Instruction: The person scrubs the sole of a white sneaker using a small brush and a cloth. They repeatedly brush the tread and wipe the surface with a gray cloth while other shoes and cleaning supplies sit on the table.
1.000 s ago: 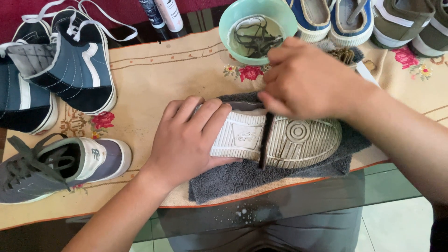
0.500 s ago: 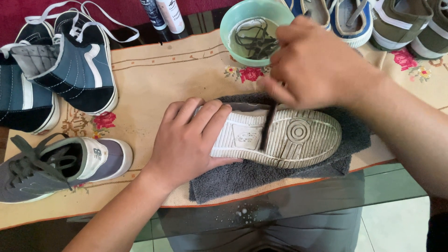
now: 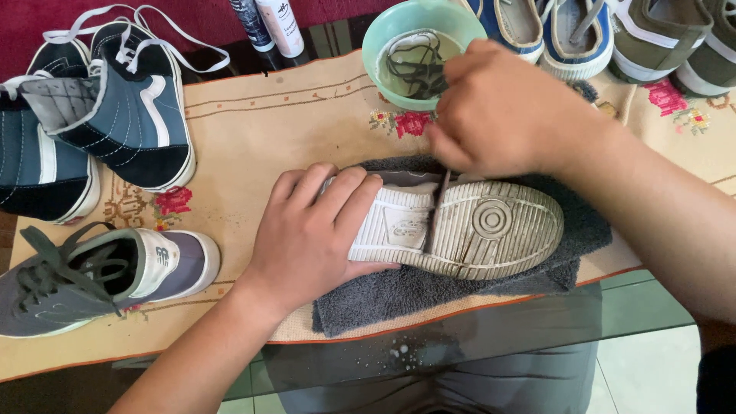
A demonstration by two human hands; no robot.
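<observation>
Moved up since earlier: right hand (image 3: pixel 506 107), now beside bowl (image 3: pixel 418 19), fingers pinched on thin brush (image 3: pixel 443 192) against sole (image 3: pixel 468 226). Left hand (image 3: pixel 314 234) flat, open, pressing heel onto towel (image 3: pixel 429 287). Better to scrub with short strokes, keeping shoe steady.

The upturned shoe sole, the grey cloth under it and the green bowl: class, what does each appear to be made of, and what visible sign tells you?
Shoe sole: likely rubber, matte off-white, with moulded ridges and a circular tread. Grey cloth: seems terry towelling, with a fuzzy looped pile. Green bowl: probably plastic, smooth with a slight sheen, though glazed ceramic is possible.
</observation>
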